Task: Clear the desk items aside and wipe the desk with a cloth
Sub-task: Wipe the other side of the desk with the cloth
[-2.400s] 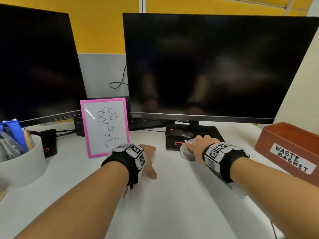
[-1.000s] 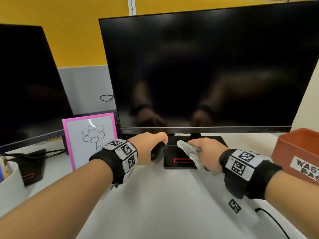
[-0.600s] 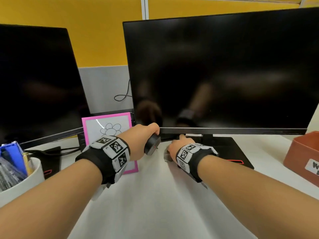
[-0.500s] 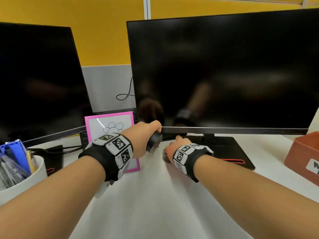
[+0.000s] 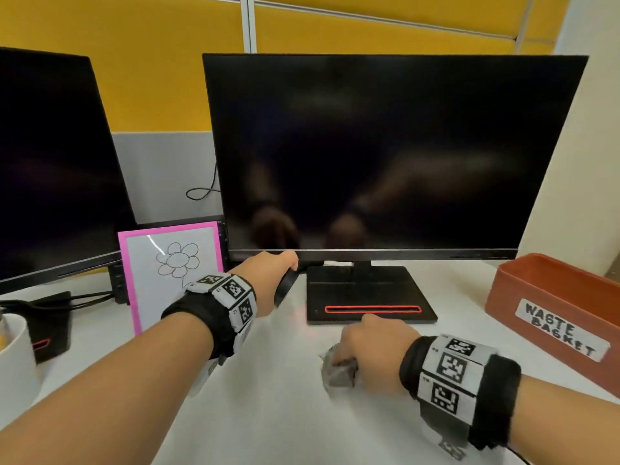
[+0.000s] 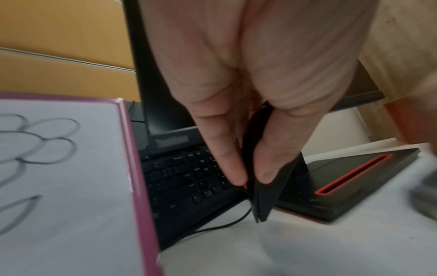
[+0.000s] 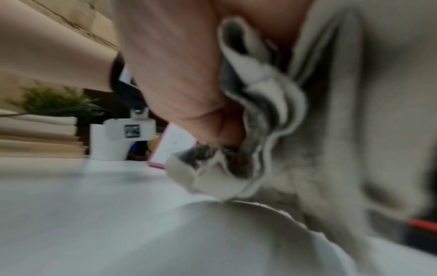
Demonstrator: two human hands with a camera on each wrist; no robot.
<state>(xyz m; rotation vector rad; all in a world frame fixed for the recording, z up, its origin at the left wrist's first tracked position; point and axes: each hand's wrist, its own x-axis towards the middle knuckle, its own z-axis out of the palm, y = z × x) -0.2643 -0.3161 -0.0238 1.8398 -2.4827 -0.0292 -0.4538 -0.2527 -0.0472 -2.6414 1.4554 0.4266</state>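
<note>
My left hand (image 5: 268,280) pinches a black mouse (image 5: 285,287) and holds it tilted on edge above the white desk (image 5: 268,414), just under the main monitor's lower left corner. In the left wrist view the fingers (image 6: 224,149) clamp the mouse (image 6: 262,190) from both sides, and its thin cable trails down to the desk. My right hand (image 5: 372,350) grips a bunched grey cloth (image 5: 337,367) and presses it on the desk in front of the monitor base (image 5: 369,290). The right wrist view shows the cloth (image 7: 272,130) crumpled under the curled fingers.
A pink-framed flower drawing (image 5: 171,273) leans at the left with a black keyboard (image 6: 184,177) standing behind it. An orange bin labelled waste basket (image 5: 553,313) sits at the right. A white cup (image 5: 13,357) is at the far left, under a second monitor (image 5: 50,162).
My right hand has dragged the cloth back toward me and to the right, away from the monitor's edge. My left hand still holds the mouse up in about the same place.
</note>
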